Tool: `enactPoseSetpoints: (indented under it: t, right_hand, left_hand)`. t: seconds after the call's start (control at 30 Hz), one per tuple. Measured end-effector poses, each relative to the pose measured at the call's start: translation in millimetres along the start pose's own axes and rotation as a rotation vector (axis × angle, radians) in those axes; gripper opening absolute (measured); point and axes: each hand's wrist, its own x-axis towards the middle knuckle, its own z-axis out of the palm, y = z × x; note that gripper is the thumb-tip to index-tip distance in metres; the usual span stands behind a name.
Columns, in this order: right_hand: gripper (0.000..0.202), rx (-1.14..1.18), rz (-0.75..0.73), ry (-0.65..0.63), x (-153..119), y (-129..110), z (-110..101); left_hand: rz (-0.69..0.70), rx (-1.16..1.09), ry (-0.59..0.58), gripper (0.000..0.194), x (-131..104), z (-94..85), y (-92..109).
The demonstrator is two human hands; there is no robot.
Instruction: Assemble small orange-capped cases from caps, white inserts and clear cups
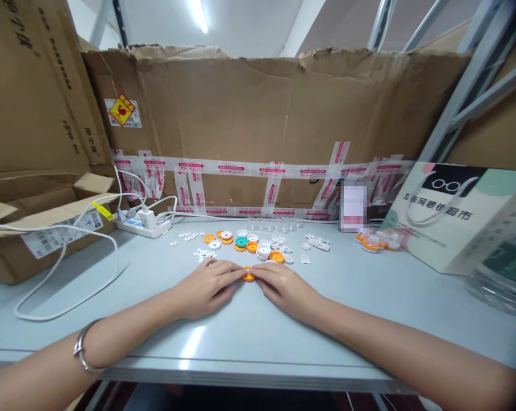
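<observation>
My left hand (210,286) and my right hand (289,290) meet at the middle of the table, fingertips pressed on a small round orange plastic part (249,277) from both sides. Something clear or whitish shows on top of that part, largely hidden by the fingers. Just beyond lie several round orange, white and teal parts: a teal disc (241,242), a white ring (263,249) and an orange ring (277,257). Small white discs (205,254) lie past my left hand. White openwork pieces (316,242) are heaped farther right.
Clear caps (275,224) stand in rows at the back. Clear-and-orange pieces (378,240) sit by a paper bag (455,217). On the left are a power strip (143,226), a looping white cable (65,317) and an open carton (35,251). Cardboard (249,114) walls the back.
</observation>
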Motion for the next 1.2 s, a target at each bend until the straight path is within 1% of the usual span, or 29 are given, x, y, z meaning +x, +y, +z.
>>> enactPoseSetpoints:
  t: [0.33, 0.53, 0.9, 1.1, 1.2]
  right_hand:
    - [0.034, -0.007, -0.002, -0.038, 0.3, -0.7, -0.2]
    - [0.031, -0.080, -0.039, -0.093, 1.1, -3.0, -0.5]
    - [0.030, -0.120, -0.098, -0.078, 2.7, -4.6, -2.2]
    - [0.030, -0.079, -0.062, -0.077, 2.9, -4.6, -2.2]
    - [0.031, -0.038, -0.038, -0.049, 2.5, -4.0, -1.3]
  left_hand:
    - [0.006, 0.041, 0.003, 0.039, 0.5, 2.1, -2.3]
    - [0.028, 0.086, -0.014, 0.038, 0.4, 1.4, -1.3]
    - [0.068, 0.142, 0.000, 0.036, 0.2, -0.7, -0.4]
    - [0.050, 0.145, 0.003, 0.037, -1.2, -0.5, 0.5]
    - [0.047, 0.145, 0.012, 0.038, -1.6, -0.2, 0.4]
